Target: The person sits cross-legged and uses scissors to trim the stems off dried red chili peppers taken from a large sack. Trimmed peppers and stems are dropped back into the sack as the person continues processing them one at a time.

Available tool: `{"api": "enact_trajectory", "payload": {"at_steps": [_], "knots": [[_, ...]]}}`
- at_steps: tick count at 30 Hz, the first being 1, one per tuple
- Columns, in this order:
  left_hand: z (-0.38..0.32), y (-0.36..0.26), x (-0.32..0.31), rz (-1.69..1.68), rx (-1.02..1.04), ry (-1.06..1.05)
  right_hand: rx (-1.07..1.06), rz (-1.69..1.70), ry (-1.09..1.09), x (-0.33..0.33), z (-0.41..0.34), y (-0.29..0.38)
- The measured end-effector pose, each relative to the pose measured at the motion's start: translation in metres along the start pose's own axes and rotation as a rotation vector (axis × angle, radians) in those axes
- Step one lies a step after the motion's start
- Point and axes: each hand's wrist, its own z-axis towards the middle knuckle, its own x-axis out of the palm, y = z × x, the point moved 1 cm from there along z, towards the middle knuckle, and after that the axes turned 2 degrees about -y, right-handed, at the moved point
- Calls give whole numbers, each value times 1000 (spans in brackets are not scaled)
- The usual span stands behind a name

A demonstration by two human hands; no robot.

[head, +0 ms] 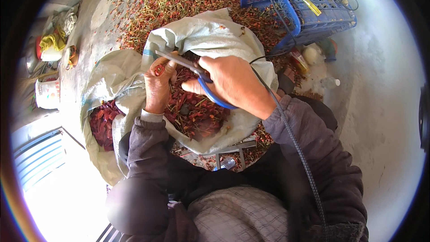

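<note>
My right hand (240, 82) holds blue-handled scissors (215, 96) over an open white woven sack (215, 38). Their blades reach left to the fingertips of my left hand (159, 82). That hand is closed around a dried red chili pepper (159, 70), of which only a small part shows. Below both hands, dried red chili pieces and stems (198, 117) lie in the sack. Whether the blades are touching the chili cannot be told.
A second woven sack (100, 74) with red chili pieces (105, 124) stands at left. Stems cover the floor (164, 3) beyond. A blue plastic crate (322, 16) holds up a yellow lighter (308, 4) at upper right. A black cable (295, 137) crosses my right arm.
</note>
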Motion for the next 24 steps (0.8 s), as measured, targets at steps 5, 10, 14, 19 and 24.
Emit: {"api": "enact_trajectory", "payload": {"at_steps": [5, 10, 14, 19, 24], "knots": [[4, 0, -4, 85, 123, -42, -68, -107, 90, 6, -14, -3], [6, 5, -5, 53, 99, -68, -87, -135, 103, 6, -12, -1], [7, 8, -6, 193, 124, -105, -71, -160, 157, 5, -11, 3], [8, 9, -11, 417, 159, -124, -83, -216, 169, 3, -10, 4], [8, 9, -12, 343, 152, -88, -103, -232, 134, 7, -10, 4]]}}
